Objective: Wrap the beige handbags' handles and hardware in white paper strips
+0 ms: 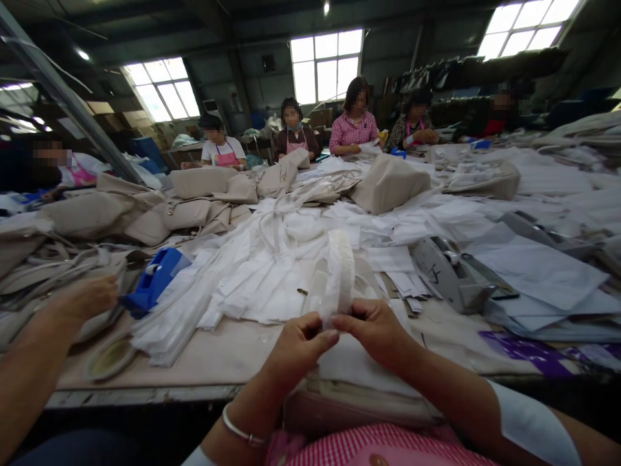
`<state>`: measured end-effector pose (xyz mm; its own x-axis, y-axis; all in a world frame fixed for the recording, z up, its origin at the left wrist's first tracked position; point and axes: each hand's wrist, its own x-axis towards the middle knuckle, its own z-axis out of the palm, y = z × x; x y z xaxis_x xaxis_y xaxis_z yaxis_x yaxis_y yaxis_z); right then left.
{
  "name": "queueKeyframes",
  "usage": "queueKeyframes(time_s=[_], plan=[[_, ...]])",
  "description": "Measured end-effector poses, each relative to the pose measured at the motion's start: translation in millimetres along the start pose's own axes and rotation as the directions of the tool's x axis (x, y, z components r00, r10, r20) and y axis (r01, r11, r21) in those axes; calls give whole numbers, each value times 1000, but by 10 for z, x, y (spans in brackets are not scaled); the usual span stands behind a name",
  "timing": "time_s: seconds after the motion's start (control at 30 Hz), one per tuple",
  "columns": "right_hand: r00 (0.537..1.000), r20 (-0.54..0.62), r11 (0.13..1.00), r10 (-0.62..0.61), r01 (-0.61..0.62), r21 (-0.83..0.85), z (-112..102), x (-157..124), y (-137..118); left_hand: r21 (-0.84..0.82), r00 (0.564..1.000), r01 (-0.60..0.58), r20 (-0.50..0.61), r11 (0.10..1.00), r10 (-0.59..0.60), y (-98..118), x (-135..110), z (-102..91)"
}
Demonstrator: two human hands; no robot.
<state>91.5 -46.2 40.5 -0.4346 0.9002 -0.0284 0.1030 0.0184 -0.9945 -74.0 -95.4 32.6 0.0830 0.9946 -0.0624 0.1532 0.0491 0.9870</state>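
The left hand (301, 342) and right hand (383, 331) meet low in the middle, over the near edge of the bench (213, 362). Between them a white band (343, 268) stands up in a curved arch. Each grip is a pinch — thumb and fingers closed on the band's lower end, the two thumbs almost tip to tip. A beige bag (359, 409) lies just below the hands, with a white sheet (361, 374) over its top.

Left of the band, loose white strips (257, 294) fan out over the bench. Farther left stands a blue tape dispenser (159, 275); a co-worker's hand (94, 298) is just beside it, its fingertips too blurred to tell whether they touch. A round, shallow thing (111, 357) sits near the bench edge below. To the right are a grey tape dispenser (449, 272) and some purple wrapping (526, 353). Beyond, beige bags (392, 182) are heaped in front of several co-workers (356, 126).
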Motion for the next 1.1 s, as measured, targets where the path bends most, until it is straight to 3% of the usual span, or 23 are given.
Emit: queueKeyframes(time_s=[0.07, 0.17, 0.23, 0.27, 0.33, 0.4, 0.47, 0.5, 0.53, 0.6, 0.67, 0.73, 0.8, 0.87, 0.9, 0.97, 1.03, 1.1], plan=[[987, 26, 938, -157, 157, -308, 19, -22, 36, -115, 996, 71, 57, 991, -65, 26, 21, -20], [949, 66, 651, -308, 261, -713, 78, -41, 116, -33, 996, -7, -89, 999, 4, 55, 71, 37], [937, 111, 483, -332, 270, -833, 89, -47, 152, 46, 982, -72, -173, 996, 79, 53, 100, 84], [931, 158, 451, -328, 301, -840, 73, -51, 154, 65, 976, -97, -188, 993, 108, 48, 110, 95], [912, 260, 500, -318, 394, -771, -1, -59, 123, 69, 975, -140, -166, 988, 150, 39, 116, 78], [926, 256, 689, -278, 378, -619, -105, -67, 64, 82, 972, -180, -141, 980, 190, 45, 103, 25], [970, 209, 914, -123, 193, -357, -189, -71, 12, 133, 966, -222, -102, 966, 236, 66, 79, -30], [977, 210, 980, -16, 58, -192, -210, -71, -4, 169, 961, -255, -61, 952, 268, 76, 65, -48], [969, 231, 997, 82, -79, -21, -214, -68, -10, 204, 953, -297, -6, 933, 304, 84, 51, -57], [933, 289, 918, 213, -292, 267, -181, -58, -4, 259, 923, -385, 114, 886, 367, 85, 29, -56], [918, 279, 811, 281, -383, 443, -121, -46, 11, 293, 901, -433, 162, 853, 402, 72, 14, -47], [923, 236, 792, 304, -382, 476, -70, -42, 27, 284, 918, -396, 134, 873, 373, 59, 8, -46], [958, 143, 909, 248, -282, 308, -33, -54, 51, 174, 966, -251, 100, 952, 237, 52, 13, -49], [997, 40, 996, 59, -56, -63, 6, -82, 99, -14, 997, -22, 79, 1000, 23, 46, 30, -30], [997, 22, 960, -72, 75, -270, 31, -100, 132, -94, 996, 69, 62, 993, -63, 42, 43, -8], [955, 56, 768, -290, 267, -582, 85, -137, 204, -176, 991, 130, -20, 976, -136, 29, 67, 58], [919, 114, 618, -377, 341, -709, 113, -164, 250, -179, 991, 81, -94, 980, -99, 19, 78, 120], [912, 162, 622, -377, 379, -686, 82, -174, 238, -174, 992, 13, -123, 985, -35, 20, 67, 141]])
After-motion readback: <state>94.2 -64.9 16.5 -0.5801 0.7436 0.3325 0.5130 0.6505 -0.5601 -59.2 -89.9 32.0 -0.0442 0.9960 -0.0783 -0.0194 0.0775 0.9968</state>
